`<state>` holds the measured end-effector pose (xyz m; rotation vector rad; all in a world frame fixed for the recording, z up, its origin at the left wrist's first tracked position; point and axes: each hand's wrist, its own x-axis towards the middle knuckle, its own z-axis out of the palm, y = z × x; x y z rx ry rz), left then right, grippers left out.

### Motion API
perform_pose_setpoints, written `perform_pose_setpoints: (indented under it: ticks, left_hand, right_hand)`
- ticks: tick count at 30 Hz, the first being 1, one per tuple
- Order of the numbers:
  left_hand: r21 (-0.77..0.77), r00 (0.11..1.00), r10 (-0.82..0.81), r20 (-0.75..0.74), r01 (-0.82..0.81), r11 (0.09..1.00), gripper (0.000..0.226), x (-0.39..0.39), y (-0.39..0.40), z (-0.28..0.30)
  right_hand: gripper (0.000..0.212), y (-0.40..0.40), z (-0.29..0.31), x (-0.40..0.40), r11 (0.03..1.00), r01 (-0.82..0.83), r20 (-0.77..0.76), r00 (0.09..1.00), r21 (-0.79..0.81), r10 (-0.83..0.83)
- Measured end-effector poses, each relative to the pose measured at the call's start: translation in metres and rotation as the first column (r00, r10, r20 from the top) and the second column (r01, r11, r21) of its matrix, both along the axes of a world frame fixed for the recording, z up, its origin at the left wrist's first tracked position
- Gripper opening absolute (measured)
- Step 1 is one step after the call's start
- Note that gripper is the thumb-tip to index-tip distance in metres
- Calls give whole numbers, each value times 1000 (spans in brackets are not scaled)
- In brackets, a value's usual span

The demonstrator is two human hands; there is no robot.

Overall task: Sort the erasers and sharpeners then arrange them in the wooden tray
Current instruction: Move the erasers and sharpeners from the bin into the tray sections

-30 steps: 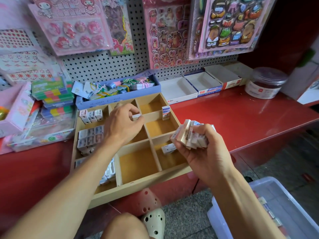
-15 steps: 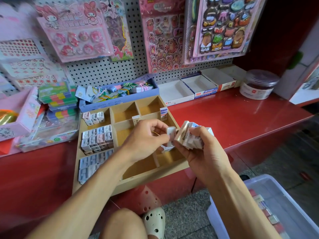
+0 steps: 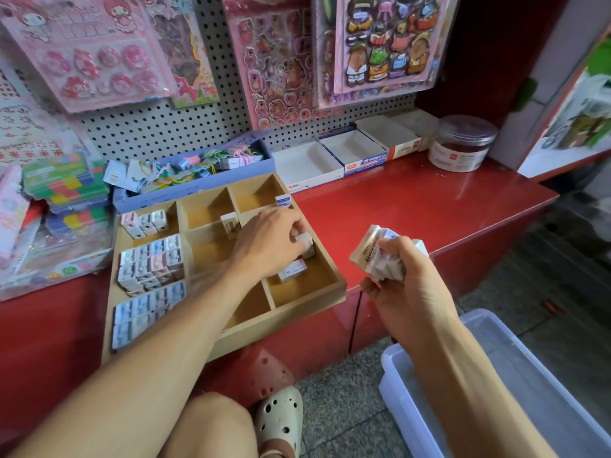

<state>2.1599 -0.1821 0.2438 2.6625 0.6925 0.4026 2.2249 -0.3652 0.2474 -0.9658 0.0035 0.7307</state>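
Across the frame from 9 to 3 o'clock: red worktop [image 3: 413, 206], glossy, backed by a perforated wall board [image 3: 165, 127] hung with sticker sheets.

At 5 o'clock, on the floor: clear plastic bin [image 3: 515, 375], contents blurred.

At centre, on the worktop: wooden tray [image 3: 277, 328], divided into compartments, its near edge overhanging the worktop front. Compartments at 9 o'clock hold rows of small sharpeners [image 3: 150, 262], packed close (pale blue, pink and white). Single erasers stand or lie in the middle and 3 o'clock compartments; one flat eraser [image 3: 292, 271] lies just below the left hand.

At 12 o'clock behind the tray: blue box [image 3: 195, 183] of tangled small goods. At 1 o'clock: three open white cartons [image 3: 334, 160]. At 2 o'clock: round clear jar [image 3: 463, 143].

Left hand [image 3: 267, 242]: over the tray's right-hand column, fingers pinching one white eraser [image 3: 305, 241].

Right hand [image 3: 406, 292]: off the tray at 3 o'clock, clenched round a bundle of wrapped erasers [image 3: 373, 252].
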Motion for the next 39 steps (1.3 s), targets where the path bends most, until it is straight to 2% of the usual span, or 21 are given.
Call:
perform_pose_setpoints:
  ticks: [3, 6, 9, 11, 13, 14, 17, 19, 22, 26, 28, 32, 39]
  left_hand:
    - [69, 999, -17, -42, 19, 997, 18, 6, -2, -2]
    - [42, 1000, 17, -13, -17, 999, 24, 2, -3, -3]
    - [29, 996, 86, 19, -86, 996, 28, -14, -7, -1]
    - [126, 991, 72, -110, -58, 990, 25, -25, -12, -1]
    - [234, 957, 44, -288, 26, 972, 32, -30, -19, -1]
    - [261, 943, 37, -332, 54, 964, 34, -31, -21, -1]
    - [283, 935, 26, -355, 80, 956, 29, -28, -24, 2]
    - [255, 936, 4, -352, 92, 963, 22, -27, -26, 4]
    - [168, 949, -17, -314, 73, 983, 19, -29, -24, 8]
    - [-29, 986, -46, -159, 42, 999, 21, -22, -14, 12]
    - [-81, 996, -34, -84, 27, 996, 20, -15, -12, 11]
    - [-65, 1000, -9, 20, 10, 998, 21, -3, -11, 0]
    - [16, 995, -17, 100, 15, 1000, 13, 2, -20, -14]
  right_hand:
    - [48, -4, -4, 5, 1000, 7, -3, 1000, -21, -7]
    - [32, -4, -8, 6, 1000, -8, -26, 1000, -18, 7]
    - [46, -3, -9, 5, 1000, -17, -38, 999, -1, 17]
    - [50, -3, -8, 4, 1000, -18, -35, 999, -9, 18]
    - [47, -2, -8, 3, 1000, -13, -39, 999, -5, 13]
    - [48, -2, -7, 2, 1000, -19, -35, 999, -1, 19]
    - [52, -2, -6, -1, 999, -41, -20, 999, 2, 41]
    - [43, -4, -4, -3, 999, -37, -25, 999, -1, 37]
    - [24, -5, -3, -2, 1000, -27, -40, 999, -9, 26]
    - [24, -6, -6, 1, 1000, -17, -53, 998, -17, 16]
    - [24, -5, -5, 0, 1000, -25, -50, 998, -11, 24]
    - [18, -3, -7, 1, 999, -43, -52, 998, -13, 42]
    - [15, 0, -14, 4, 997, -75, -35, 997, -17, 74]
